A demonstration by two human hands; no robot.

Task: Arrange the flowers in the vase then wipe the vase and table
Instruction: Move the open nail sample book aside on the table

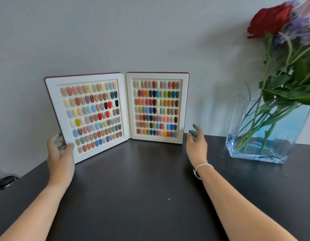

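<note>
A clear rectangular glass vase [237,129] stands on the dark table [142,188] at the right, with water in it. Flowers [272,20] with green stems lean out of it: a red rose and purple blooms. An open nail-colour sample book [116,112] stands upright against the wall at the centre. My left hand [60,152] grips the book's lower left corner. My right hand [196,143] hovers open just right of the book's right panel, fingers spread, not touching it. A white string bracelet circles that wrist.
A grey wall [116,35] runs behind the table. At the far left, off the table edge, lies some dark clutter [4,183].
</note>
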